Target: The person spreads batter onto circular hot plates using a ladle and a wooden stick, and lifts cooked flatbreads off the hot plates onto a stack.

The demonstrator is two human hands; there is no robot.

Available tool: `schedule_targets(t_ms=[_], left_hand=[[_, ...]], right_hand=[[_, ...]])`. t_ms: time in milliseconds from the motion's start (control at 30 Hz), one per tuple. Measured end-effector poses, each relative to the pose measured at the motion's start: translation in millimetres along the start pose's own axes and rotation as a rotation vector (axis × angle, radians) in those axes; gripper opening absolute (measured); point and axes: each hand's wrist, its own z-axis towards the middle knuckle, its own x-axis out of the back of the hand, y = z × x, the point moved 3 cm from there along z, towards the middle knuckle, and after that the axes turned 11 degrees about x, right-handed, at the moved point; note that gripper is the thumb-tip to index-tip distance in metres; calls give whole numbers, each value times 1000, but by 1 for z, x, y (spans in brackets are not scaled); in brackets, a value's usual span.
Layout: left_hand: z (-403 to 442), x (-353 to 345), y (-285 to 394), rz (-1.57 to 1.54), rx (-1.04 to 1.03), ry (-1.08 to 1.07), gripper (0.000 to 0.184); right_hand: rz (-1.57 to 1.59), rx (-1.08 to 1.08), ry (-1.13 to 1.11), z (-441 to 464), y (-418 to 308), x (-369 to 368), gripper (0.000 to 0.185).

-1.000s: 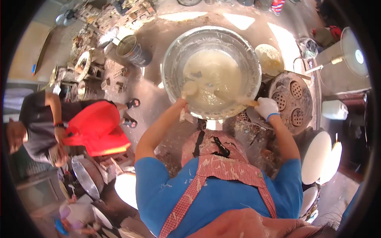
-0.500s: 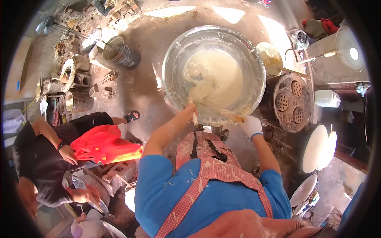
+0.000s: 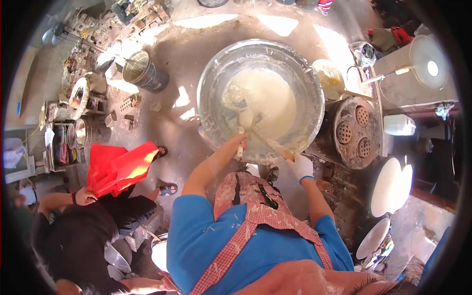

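The left hand (image 3: 242, 139) is curled round the handle of a round-headed tool (image 3: 246, 118), at about seven o'clock of the basin (image 3: 309, 76). At five o'clock the right hand (image 3: 300, 167), in a white glove with a blue cuff, is closed on a long stick-like tool (image 3: 284, 152) that slants across the rim to the mixture. Both tools reach the pale liquid (image 3: 270, 93) pooled in the basin. Beyond stand a bucket (image 3: 156, 81) between nine and ten o'clock and a holed round stove (image 3: 348, 115) between three and four. At eight o'clock another person's hand (image 3: 85, 196) grips red cloth (image 3: 118, 167).
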Motion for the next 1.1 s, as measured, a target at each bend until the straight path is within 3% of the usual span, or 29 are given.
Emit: schedule_targets(t_ms=[167,300,333,433,533,600,667,733,767,833,933,1000,1100], left_hand=[[-44,-21,-11,-18,15,-134,7],[-161,-87,-21,193,-93,-303,8],[-200,-111,-23,352,-180,-342,18],[-304,-173,-37,577,-452,-339,16],[-389,-216,-40,741,-720,-392,36],[-432,-235,-39,745,-852,-421,35],[-448,-241,-27,797,-1051,-363,31],[-437,-233,-5,833,-1188,-282,31],[-425,-224,-5,861,-1158,-204,31],[-388,-200,-15,890,-1065,-162,32],[-253,-89,18,660,-413,-232,35],[-242,-74,-4,437,-168,-273,36],[-269,-91,-26,218,64,-421,38]], right_hand=[[148,-2,183,-48,-3,17,37],[235,91,450,-67,-6,70,34],[255,167,553,-67,-7,90,31],[360,343,817,-65,-14,160,25],[531,386,972,-48,-18,226,24],[811,483,1020,-49,-30,265,20],[850,618,1181,-57,-45,286,17],[1030,416,1018,-54,-47,271,14],[1008,496,1019,-50,-48,255,12],[1114,362,716,-47,-44,206,12],[1008,217,564,-39,-5,94,22],[939,91,466,-50,28,28,24],[794,23,399,-81,31,28,25]])
